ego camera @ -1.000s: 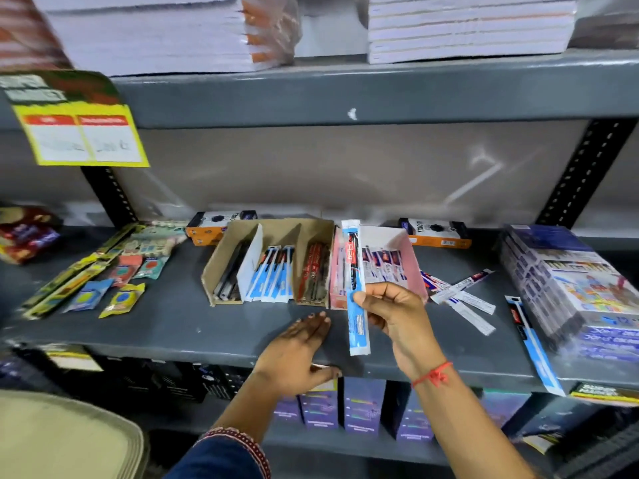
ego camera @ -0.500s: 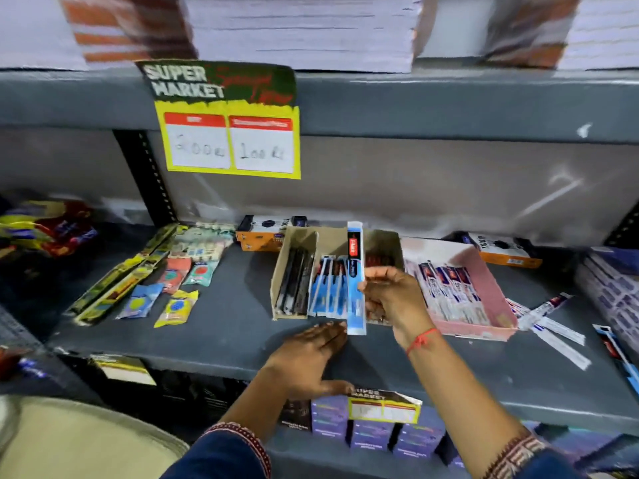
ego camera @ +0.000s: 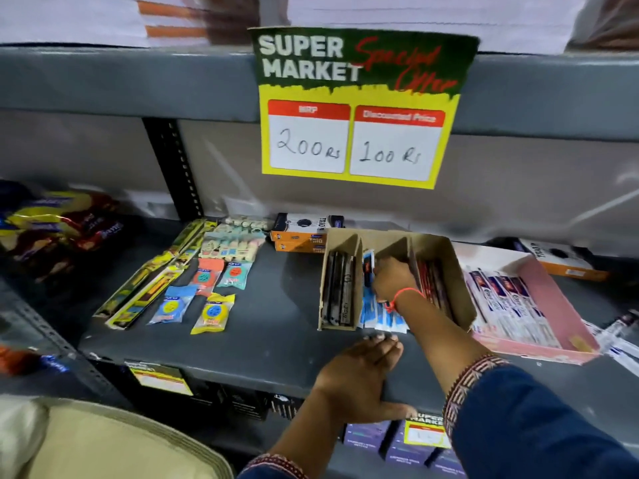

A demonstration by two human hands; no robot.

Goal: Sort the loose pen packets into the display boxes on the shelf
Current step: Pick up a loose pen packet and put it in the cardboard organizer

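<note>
Blue-and-white pen packets (ego camera: 378,314) sit in the brown cardboard display box's (ego camera: 453,271) middle compartment, near the grey metal shelf's (ego camera: 276,326) front edge; right hand (ego camera: 392,280) curled over them, grip unclear. Left hand (ego camera: 359,375) lies flat, open, on that edge.

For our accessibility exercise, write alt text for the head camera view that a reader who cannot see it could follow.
A person's right hand reaches into the middle compartment of a brown cardboard display box on a grey shelf, onto blue pen packets, while the left hand rests flat on the shelf's front edge. A pink box of pens sits to the right, beneath a yellow price sign.
</note>
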